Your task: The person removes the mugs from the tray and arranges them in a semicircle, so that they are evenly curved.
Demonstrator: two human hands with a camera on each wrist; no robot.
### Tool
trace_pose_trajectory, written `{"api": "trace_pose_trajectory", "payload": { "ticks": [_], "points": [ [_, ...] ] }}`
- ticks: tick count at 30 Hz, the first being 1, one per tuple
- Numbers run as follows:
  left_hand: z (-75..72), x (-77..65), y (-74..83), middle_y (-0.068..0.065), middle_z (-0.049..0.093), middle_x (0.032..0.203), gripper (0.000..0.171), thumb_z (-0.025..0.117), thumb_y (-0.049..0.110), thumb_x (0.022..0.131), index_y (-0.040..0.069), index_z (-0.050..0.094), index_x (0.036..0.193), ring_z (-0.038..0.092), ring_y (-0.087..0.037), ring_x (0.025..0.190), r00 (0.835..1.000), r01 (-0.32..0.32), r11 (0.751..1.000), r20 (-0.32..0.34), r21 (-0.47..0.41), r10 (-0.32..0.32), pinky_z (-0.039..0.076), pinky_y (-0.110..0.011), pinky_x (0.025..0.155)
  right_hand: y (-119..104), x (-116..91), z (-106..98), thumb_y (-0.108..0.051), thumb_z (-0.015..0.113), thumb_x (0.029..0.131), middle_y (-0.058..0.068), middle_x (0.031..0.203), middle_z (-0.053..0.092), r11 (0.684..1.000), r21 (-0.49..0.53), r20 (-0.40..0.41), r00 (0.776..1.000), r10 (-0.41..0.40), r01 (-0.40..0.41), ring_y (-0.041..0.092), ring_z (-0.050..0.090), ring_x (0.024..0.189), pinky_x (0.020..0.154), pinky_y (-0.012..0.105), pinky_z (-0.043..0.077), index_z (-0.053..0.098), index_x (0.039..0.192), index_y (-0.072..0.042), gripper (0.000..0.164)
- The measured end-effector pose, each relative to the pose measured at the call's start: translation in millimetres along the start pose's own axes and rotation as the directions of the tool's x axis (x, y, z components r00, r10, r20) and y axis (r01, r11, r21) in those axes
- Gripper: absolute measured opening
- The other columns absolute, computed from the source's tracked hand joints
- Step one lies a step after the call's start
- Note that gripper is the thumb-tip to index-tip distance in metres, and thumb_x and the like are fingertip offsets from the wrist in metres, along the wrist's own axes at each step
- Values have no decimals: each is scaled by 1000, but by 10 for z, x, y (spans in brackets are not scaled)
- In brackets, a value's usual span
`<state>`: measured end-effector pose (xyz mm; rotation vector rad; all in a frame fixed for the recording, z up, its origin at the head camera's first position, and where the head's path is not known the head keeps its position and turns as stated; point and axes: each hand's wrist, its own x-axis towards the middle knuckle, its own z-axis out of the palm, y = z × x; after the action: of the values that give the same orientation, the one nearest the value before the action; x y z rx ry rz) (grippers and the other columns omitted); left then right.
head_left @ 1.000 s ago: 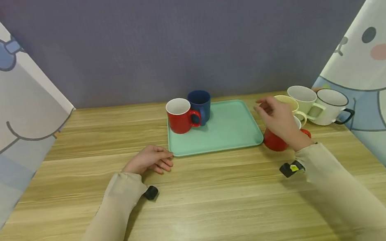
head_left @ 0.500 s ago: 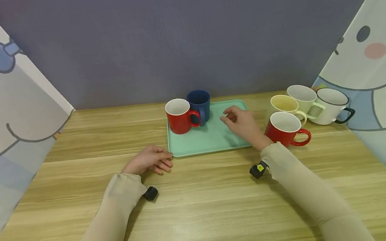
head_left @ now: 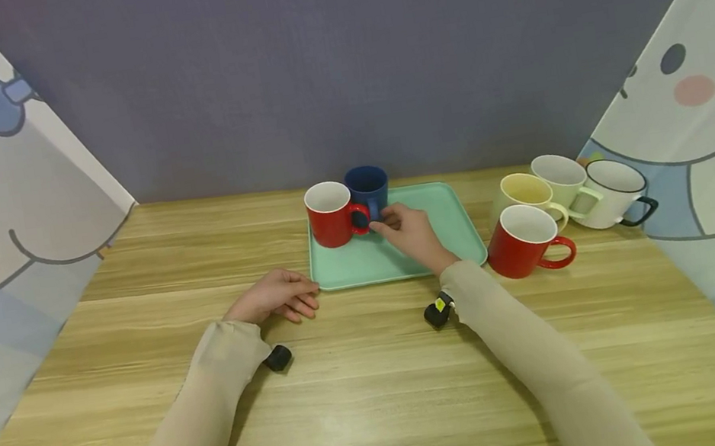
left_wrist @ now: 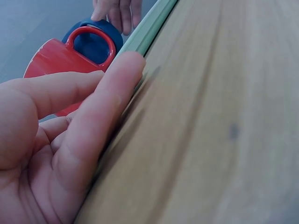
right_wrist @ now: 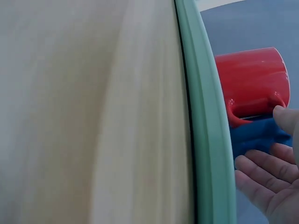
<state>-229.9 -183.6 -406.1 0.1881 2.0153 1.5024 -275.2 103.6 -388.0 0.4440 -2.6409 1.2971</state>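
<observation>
On the mint-green tray (head_left: 365, 272) stand a red mug (head_left: 330, 227) and, behind it to the right, a dark blue mug (head_left: 371, 182). My right hand (head_left: 413, 234) is at the blue mug's handle, thumb and fingers apart; the right wrist view shows the fingers (right_wrist: 266, 175) fairly straight beside the blue mug (right_wrist: 254, 135). Whether they touch the handle is unclear. My left hand (head_left: 271, 297) rests on the table with loosely extended fingers, a fingertip touching the tray's front left corner. In the left wrist view that finger (left_wrist: 124, 70) meets the tray rim (left_wrist: 149, 28).
Right of the tray stand a second red mug (head_left: 521, 252), a yellow mug (head_left: 526, 190), a pale green mug (head_left: 559, 177) and a white mug with a black handle (head_left: 613, 192), close together. A grey partition (head_left: 334, 64) rises behind the wooden table (head_left: 356, 400).
My right hand has moved left, from above the right-hand red mug across the tray to the blue mug's handle. My left hand and the mugs have stayed in place.
</observation>
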Motion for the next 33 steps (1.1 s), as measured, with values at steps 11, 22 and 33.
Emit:
{"api": "trace_pose_trajectory", "payload": {
  "ticks": [11, 22, 33],
  "points": [
    [-8, 0, -2, -5, 72, 80, 24, 62, 20, 98, -2, 67, 103, 70, -13, 69, 1000, 1, 1000, -2, 1, -1, 57, -26, 58, -42, 102, 103, -18, 71, 95, 18, 94, 73, 998, 41, -52, 998, -47, 49, 28, 70, 85, 72, 35, 56, 66, 106, 5, 26],
    [18, 18, -8, -6, 71, 79, 20, 61, 17, 98, -2, 67, 101, 71, -14, 68, 1000, 18, 1000, -15, -12, -18, 57, -27, 57, -14, 100, 5, -10, 69, 93, 21, 92, 73, 999, -11, -75, 996, -42, 42, 31, 72, 84, 73, 40, 57, 69, 102, 8, 21],
    [5, -4, 11, -4, 72, 81, 23, 60, 18, 99, -3, 66, 105, 71, -15, 70, 1000, 5, 1000, -6, 1, -5, 58, -27, 60, 140, 81, -225, -8, 62, 95, 24, 101, 72, 1000, 7, -77, 997, 12, -12, 33, 71, 91, 76, 42, 58, 67, 115, 10, 27]
  ]
}}
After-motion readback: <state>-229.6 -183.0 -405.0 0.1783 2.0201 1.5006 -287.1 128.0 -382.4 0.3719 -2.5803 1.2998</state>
